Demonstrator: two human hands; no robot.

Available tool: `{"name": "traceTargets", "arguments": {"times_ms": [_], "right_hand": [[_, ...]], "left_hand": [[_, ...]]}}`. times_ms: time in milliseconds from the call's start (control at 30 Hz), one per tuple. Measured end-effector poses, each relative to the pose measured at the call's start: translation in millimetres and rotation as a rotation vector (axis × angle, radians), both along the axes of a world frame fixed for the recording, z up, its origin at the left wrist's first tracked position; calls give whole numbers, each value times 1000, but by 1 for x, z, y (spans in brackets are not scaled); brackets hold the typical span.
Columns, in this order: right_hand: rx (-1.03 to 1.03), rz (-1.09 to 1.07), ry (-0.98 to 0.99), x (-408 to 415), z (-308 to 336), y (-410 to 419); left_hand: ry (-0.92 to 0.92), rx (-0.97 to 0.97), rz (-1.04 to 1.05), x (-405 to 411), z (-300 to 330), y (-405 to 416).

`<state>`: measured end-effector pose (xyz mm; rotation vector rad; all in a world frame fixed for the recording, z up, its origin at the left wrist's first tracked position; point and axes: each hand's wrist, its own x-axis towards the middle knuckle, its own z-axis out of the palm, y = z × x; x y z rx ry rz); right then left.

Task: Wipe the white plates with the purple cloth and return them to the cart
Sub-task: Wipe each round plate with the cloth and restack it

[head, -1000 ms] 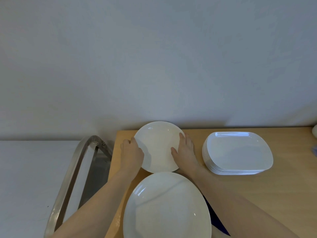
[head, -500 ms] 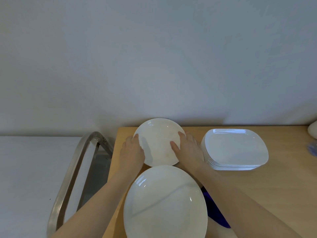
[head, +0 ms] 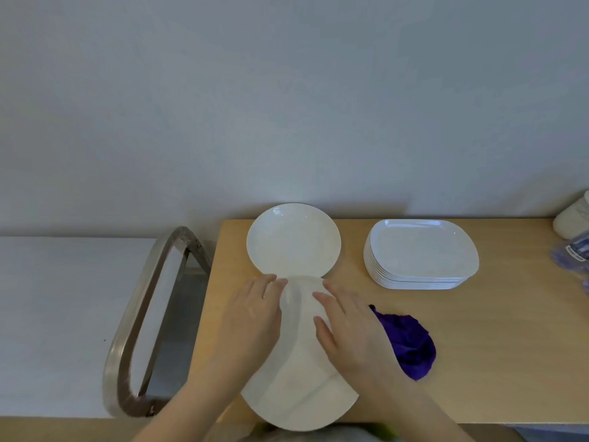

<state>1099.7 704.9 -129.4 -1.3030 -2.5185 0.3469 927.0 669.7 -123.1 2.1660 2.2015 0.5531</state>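
A small round white plate [head: 293,240] lies flat at the back of the wooden cart top [head: 478,346], with no hand on it. In front of it lies a larger round white plate [head: 299,378] that reaches the near edge. My left hand [head: 251,317] and my right hand [head: 347,327] rest flat over the far part of the large plate, fingers spread, gripping nothing. The purple cloth [head: 411,342] lies crumpled on the top just right of my right hand.
A stack of several white rounded-square plates [head: 420,253] stands at the back right. The cart's metal handle loop [head: 149,323] sticks out at the left. A pale object and a bluish plastic item [head: 573,247] sit at the far right edge. A wall rises behind.
Both hands let go of the small round plate, which now lies at the back, and drew back onto the large plate. The view tilted down, uncovering more of the purple cloth.
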Motion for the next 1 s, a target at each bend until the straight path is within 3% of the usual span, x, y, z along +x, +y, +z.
{"name": "traceTargets", "arguments": {"times_ms": [233,567,833,1000], "right_hand": [[45,60,-207,6,-19,-38],[95,-217,39,62,-22,-25],[-134,-266,-202,96,-70,-11],[-145,-277,-246,95,-80,-7]], "left_hand": [[93,-132,-117,27,-17,-43],[155,-109,89,23,-29,-69],[69,-136,191,18,-32,-72],[46,-146,207,17,-30,-67]]}}
